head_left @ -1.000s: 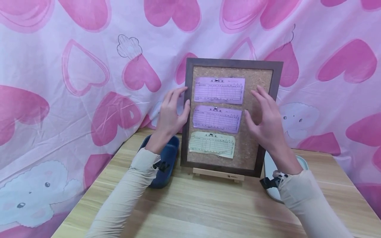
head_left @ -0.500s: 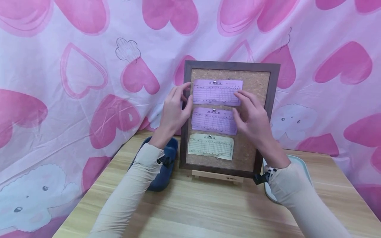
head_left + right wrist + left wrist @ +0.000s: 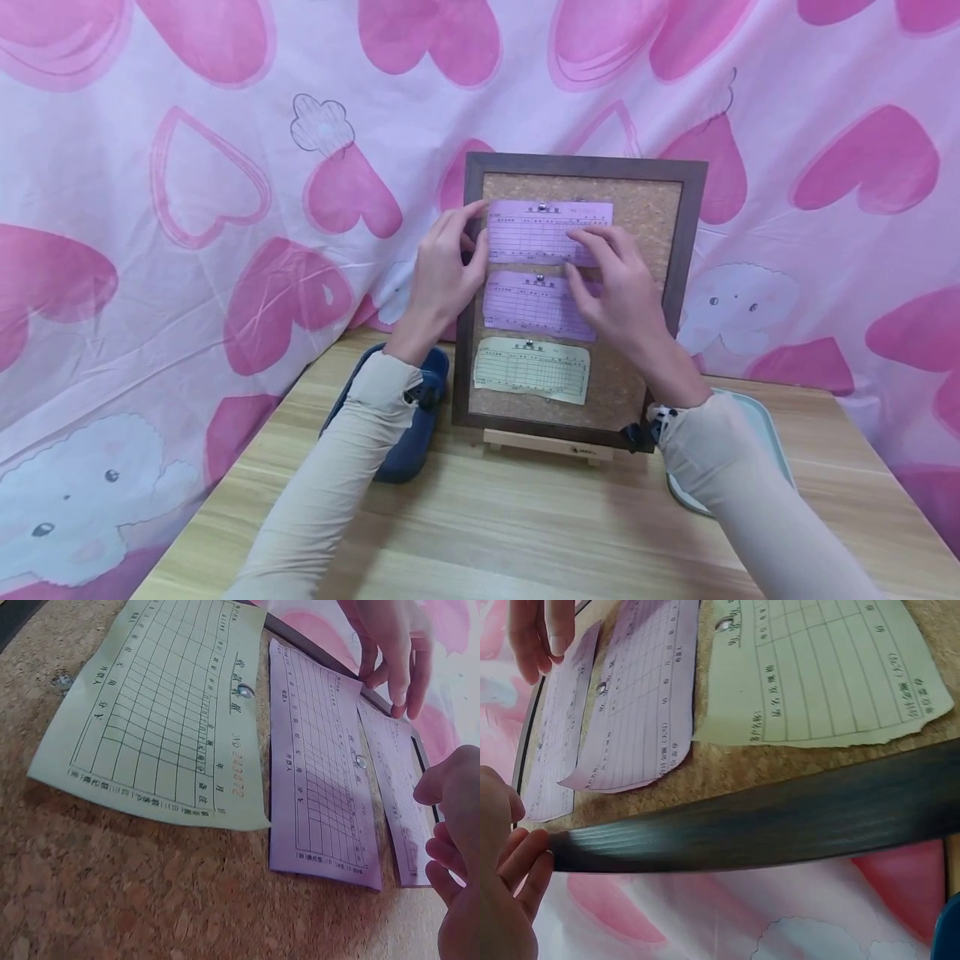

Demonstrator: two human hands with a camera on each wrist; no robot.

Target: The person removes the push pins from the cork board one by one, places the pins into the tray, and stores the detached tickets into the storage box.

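The upper purple slip (image 3: pixel 525 237) hangs from a metal pin (image 3: pixel 542 207) near the top of the corkboard (image 3: pixel 648 208). What has just changed is the right hand (image 3: pixel 618 287): it is farther in over the board, its fingertips now before this slip's lower right part. That appears to put slip and pin within easier reach. Its thumb and fingers are spread, pinching nothing; contact with the paper is unclear. The left hand (image 3: pixel 446 267) is at the left edge of the dark frame (image 3: pixel 692 225), thumb and fingers parted; whether it grips, I cannot tell. Below hang the middle purple slip (image 3: pixel 517 302) and the pale green slip (image 3: pixel 528 371). The right hand partly hides both purple slips. A wooden easel (image 3: pixel 543 442) holds the board between a blue tray (image 3: pixel 401 471) and a pale tray (image 3: pixel 753 417).
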